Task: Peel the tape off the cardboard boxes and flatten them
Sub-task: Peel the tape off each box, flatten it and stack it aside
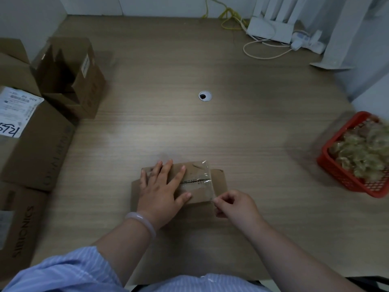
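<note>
A pale wood-grain counter (231, 123) fills a white-walled corner, with a round cable grommet (205, 95) set near its middle. At the near edge, in front of the person, lies the small cardboard box (219, 180), low and partly opened, one flap sticking out to the right. A strip of clear tape (203, 175) runs across its top from the far edge to the near one, over the seam.

The left hand (162, 190) lies flat on the box's left half, its fingers (166, 167) straight and spread, pressing down. A pale bangle (141, 220) sits on that wrist, above a blue striped sleeve (63, 270). The right hand (235, 204) is at the box's near right corner, its fingers (221, 200) curled narrow and pinching what looks like the tape's near end, though the motion blur makes the exact grip hard to read.

Along the left side stand three more cartons: an open box (84, 85) farthest back, a large box (42, 144) with a white shipping label (14, 110) beside it, and a printed box (19, 228) nearest the person. At the right edge a red basket (347, 182) holds crumpled wads of tape (362, 152). In the far right corner are a white device (271, 28), a power strip (307, 39), a looped white cord (263, 55) and a yellow cable (229, 15).
</note>
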Available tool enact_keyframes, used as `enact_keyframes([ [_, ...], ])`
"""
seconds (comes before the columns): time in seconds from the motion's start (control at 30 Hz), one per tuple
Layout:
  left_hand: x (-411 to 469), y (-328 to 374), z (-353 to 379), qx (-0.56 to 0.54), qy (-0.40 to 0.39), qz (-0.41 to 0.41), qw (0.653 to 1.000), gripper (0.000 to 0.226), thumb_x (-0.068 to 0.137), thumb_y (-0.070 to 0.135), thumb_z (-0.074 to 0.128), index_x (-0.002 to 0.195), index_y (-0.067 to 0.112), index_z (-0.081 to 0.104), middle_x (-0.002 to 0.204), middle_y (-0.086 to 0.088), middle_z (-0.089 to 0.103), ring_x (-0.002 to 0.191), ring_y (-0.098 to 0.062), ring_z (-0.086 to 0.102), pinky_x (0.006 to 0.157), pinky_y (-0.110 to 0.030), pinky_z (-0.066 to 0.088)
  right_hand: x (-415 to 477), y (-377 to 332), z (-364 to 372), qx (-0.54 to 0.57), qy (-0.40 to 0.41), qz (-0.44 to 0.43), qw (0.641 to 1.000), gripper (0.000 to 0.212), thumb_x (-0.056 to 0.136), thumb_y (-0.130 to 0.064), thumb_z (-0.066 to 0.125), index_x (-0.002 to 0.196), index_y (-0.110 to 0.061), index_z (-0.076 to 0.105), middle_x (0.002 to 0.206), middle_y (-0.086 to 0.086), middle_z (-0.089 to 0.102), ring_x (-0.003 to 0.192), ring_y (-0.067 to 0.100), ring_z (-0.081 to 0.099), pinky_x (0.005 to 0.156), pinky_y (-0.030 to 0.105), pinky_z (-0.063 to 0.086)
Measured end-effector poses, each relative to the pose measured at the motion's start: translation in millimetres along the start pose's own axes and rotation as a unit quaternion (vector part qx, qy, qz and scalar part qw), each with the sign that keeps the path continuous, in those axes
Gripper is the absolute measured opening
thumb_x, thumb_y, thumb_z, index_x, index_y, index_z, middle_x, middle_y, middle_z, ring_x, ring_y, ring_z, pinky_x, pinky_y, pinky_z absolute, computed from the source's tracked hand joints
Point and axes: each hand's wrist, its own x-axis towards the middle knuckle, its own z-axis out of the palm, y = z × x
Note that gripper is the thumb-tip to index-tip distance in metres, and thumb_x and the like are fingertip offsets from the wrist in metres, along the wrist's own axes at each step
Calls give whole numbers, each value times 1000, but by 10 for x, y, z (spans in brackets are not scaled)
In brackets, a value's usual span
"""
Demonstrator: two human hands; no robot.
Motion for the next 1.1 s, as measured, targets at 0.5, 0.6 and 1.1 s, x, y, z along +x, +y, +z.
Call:
enact_keyframes([
  [0.5,-7,-10,-7,-13,14,8,1000,83,67,78,13,145,50,17,160,8,7,147,-17,-3,115,-49,-7,342,-431,25,79,54,-40,995,22,92,-5,57,75,-16,49,75,7,65,68,17,66,56,30,57],
  [0.6,-2,-18,-1,-13,14,8,1000,84,67,79,13,145,50,17,159,9,7,147,-17,-3,114,-48,-7,394,-383,-8,-25,59,-118,991,22,87,-11,64,72,-22,53,74,3,69,76,23,68,72,42,57],
  [1.1,8,-57,24,-22,26,13,999,82,68,80,16,145,51,16,159,9,8,146,-15,-3,115,-46,-8,349,-195,-184,-78,-81,-102,988,24,80,3,70,91,-19,69,94,6,72,88,15,67,85,20,51],
])
